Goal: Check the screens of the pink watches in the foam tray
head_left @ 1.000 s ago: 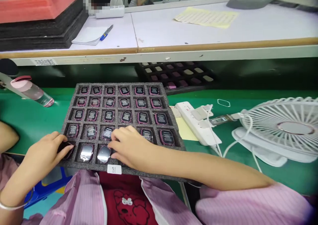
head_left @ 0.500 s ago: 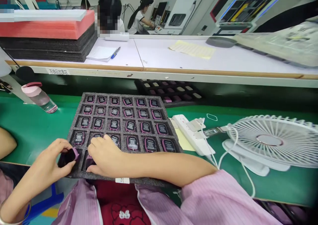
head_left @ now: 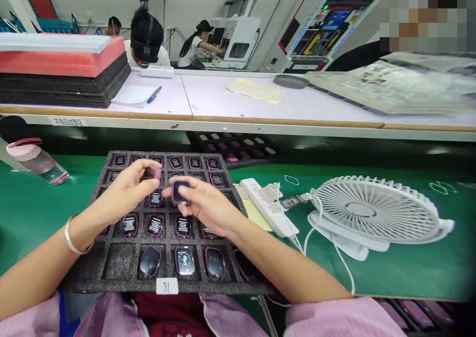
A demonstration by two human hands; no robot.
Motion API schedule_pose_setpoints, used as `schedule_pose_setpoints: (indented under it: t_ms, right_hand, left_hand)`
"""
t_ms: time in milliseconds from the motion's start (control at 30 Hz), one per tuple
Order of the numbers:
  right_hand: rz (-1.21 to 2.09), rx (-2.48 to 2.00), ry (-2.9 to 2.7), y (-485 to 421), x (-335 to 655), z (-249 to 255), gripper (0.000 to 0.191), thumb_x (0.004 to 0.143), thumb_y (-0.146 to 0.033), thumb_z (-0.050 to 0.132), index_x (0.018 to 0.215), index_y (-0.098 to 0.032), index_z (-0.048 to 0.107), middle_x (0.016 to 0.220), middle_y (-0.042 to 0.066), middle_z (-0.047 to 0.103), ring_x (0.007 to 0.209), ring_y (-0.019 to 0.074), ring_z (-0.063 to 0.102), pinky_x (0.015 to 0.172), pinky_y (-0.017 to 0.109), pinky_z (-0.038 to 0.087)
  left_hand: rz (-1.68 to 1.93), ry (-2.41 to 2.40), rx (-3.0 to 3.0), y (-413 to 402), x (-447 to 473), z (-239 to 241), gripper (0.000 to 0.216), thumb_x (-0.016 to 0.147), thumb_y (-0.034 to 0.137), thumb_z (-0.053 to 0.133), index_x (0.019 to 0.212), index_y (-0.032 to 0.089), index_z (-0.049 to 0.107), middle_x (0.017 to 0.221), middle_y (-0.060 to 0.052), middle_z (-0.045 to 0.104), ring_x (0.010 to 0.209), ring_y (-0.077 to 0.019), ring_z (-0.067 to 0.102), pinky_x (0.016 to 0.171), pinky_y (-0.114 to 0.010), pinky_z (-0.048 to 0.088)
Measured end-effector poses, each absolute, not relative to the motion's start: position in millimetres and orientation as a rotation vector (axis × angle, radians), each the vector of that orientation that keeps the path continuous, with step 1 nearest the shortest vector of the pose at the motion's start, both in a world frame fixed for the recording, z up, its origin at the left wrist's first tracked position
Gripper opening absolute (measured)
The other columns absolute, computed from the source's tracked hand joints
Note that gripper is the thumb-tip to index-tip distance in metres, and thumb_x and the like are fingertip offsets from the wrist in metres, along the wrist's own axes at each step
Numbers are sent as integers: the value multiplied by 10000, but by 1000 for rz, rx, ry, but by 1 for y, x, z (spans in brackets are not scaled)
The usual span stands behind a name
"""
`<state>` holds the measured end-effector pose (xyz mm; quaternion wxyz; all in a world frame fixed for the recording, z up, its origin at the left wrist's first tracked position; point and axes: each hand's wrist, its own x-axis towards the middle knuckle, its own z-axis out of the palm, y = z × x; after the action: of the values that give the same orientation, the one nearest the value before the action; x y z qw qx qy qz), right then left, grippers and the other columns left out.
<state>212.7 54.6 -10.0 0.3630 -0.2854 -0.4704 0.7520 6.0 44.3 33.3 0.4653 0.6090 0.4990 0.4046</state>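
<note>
- Head view: left hand (head_left: 130,185) pinches small purple-framed device (head_left: 156,172), apparently by its edges; blur obscures its face.
- Right hand (head_left: 201,198) grips dark-screened, rounded-rectangular, purple-framed device (head_left: 178,190), screen exposed, presumably for viewing.
- Grey foam compartment tray (head_left: 122,285) lies beneath both, likely partitioned to prevent contact.

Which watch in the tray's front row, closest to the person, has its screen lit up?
The second watch from the left in that row: its screen glows, while the left neighbour and right neighbour are dark.
</note>
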Motion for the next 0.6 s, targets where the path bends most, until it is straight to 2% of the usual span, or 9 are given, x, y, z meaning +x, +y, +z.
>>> schedule_pose_setpoints:
  t_ms: [133,233,333,500,600]
  right_hand:
    - [1892,-709,-943,74,220,-17,447,833,-292,773,1240,-202,609,1208,107,709,756,141,651,682,286,516]
    - [1921,-659,-979,76,219,-24,516,815,-303,830,1280,-237,615,1252,82,682,765,128,658,738,294,530]
    - [1994,-617,-1017,75,218,-32,540,797,-333,869,1275,-247,633,1215,69,685,748,121,657,742,290,530]
    - [2052,-588,-1007,72,220,-41,524,824,-354,856,1290,-249,641,1182,68,680,746,119,633,735,289,519]
    - [2114,-576,-978,71,220,-45,548,815,-377,866,1299,-246,644,1066,46,685,742,121,629,721,278,502]
  left_hand:
    - [1020,1324,1582,64,22,17,428,802,311,614,1204,165,601,980,-37,645,888,-182,599,815,-322,493]
    - [1037,1376,1654,64,21,6,446,815,319,588,1233,165,576,1104,-69,661,1001,-212,608,889,-356,493]
    - [1002,1409,1694,60,18,-5,427,815,302,574,1223,176,571,1134,-82,660,1009,-226,614,847,-356,503]
    - [999,1445,1666,56,19,-22,383,845,266,585,1223,211,564,1030,-47,653,953,-213,628,799,-327,500]
    - [1000,1463,1623,55,21,-29,371,841,272,632,1203,225,565,1008,-36,651,916,-202,630,761,-308,497]
